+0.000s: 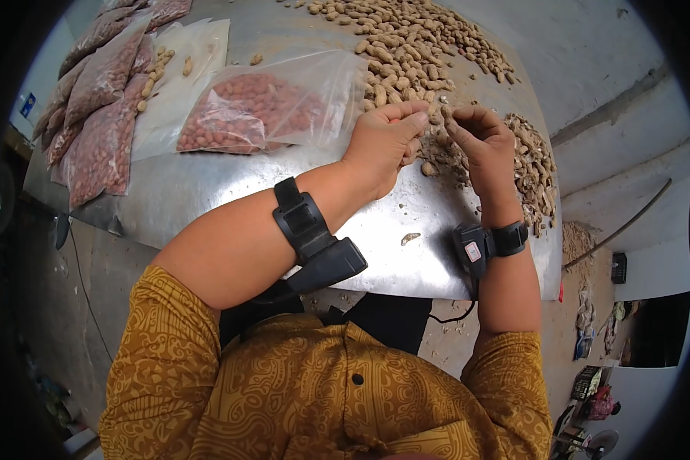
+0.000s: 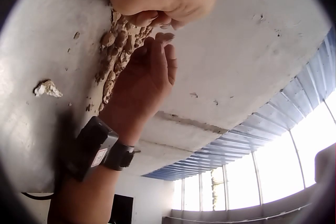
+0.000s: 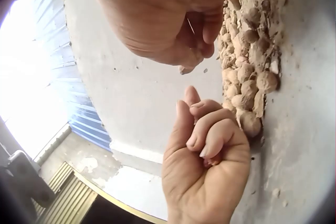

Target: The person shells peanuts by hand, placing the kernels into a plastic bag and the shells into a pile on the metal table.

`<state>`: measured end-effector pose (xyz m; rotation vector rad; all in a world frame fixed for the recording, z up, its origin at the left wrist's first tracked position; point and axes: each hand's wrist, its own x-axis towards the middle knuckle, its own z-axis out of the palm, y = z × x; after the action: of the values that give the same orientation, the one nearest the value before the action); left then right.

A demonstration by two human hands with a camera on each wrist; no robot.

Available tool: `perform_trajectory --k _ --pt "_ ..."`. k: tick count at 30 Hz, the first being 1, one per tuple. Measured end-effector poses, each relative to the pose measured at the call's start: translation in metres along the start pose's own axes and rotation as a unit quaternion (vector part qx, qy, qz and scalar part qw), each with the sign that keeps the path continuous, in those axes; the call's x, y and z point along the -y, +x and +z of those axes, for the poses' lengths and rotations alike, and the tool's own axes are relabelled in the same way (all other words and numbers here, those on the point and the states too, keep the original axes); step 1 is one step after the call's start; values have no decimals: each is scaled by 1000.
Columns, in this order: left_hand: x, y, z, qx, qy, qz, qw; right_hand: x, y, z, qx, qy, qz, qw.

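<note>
My left hand [image 1: 382, 149] is over the near edge of a pile of unshelled peanuts [image 1: 406, 57], its fingers curled in. Between its fingers and palm, the right wrist view shows a bit of red-skinned peanut kernel [image 3: 211, 161]; the rest is hidden by the fingers. Facing it, my right hand [image 1: 489, 153] pinches one peanut [image 1: 446, 113] between thumb and forefinger. The fingertips of the two hands are close together but apart. Broken peanut shells [image 1: 533, 169] lie heaped just beyond the right hand.
An open clear bag of red kernels [image 1: 245, 115] lies left of my left hand. Farther left are stacked filled bags [image 1: 103, 115] and flat empty bags [image 1: 180, 77] with a few peanuts on top. One shell piece [image 1: 410, 238] lies on the metal table [image 1: 383, 268] near its front edge.
</note>
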<state>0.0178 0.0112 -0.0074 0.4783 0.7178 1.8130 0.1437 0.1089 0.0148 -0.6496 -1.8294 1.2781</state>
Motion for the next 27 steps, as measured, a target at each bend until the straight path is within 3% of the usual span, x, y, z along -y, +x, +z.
perform_trajectory --k 2,6,14,20,27 --pt "0 -2 1 21 43 18 999 4 -3 1 12 98 -1 995" --pt "-4 -7 5 31 114 57 991 2 -5 0 81 166 7 983" --pt "-11 -12 10 70 108 61 990 7 -5 -3 140 293 76 943" --pt "-10 -5 1 68 84 57 993 13 -12 8 92 69 -1 993" --pt "-13 -6 3 71 94 61 991 18 -12 7 124 25 -8 992"
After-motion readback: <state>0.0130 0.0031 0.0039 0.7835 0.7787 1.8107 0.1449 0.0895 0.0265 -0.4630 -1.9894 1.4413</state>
